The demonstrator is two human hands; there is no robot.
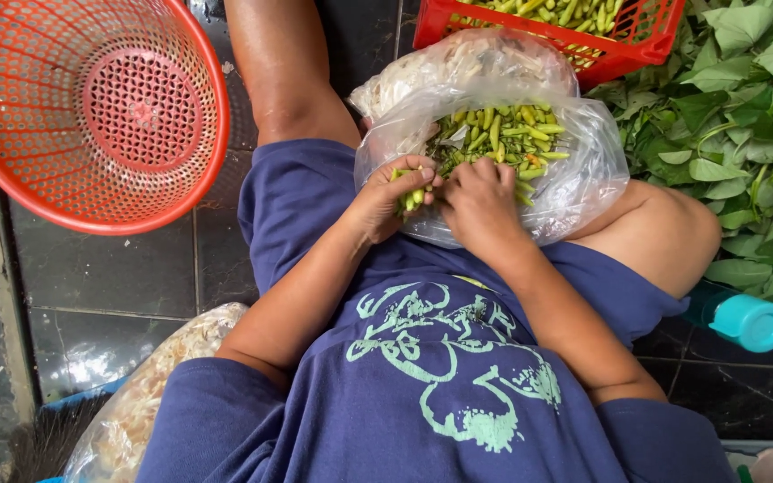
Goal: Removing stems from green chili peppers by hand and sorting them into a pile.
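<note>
Blue shirt (422, 376) with a pale green print fills the bottom, closest to the lens; person sits on a dark tiled floor (109, 295), knees apart. Clear plastic bag (583, 179) of small green chillies (503, 134) rests on the lap between the thighs, mouth open toward the hands. Second clear bag (467, 63) with pale scraps lies just behind it, touching. Red crate (637, 49) holding more green chillies sits past that at the top edge. Heap of green leaves (744, 116) crowds the whole right side, pressed up to the right knee. Teal bottle (744, 320) lies on the floor below that knee. Round orange perforated basket (91, 107) stands top left, tilted, well apart from the hands. Another bag of pale scraps (127, 411) at bottom left beside the hip. Open tile only on the left between basket and thigh.

Left hand (386, 201) fingers curled narrow around a few chillies at the bag's near rim. Right hand (476, 201) just beside it, touching, fingers bent down into the bag's edge; whether it grips anything, cannot tell.
</note>
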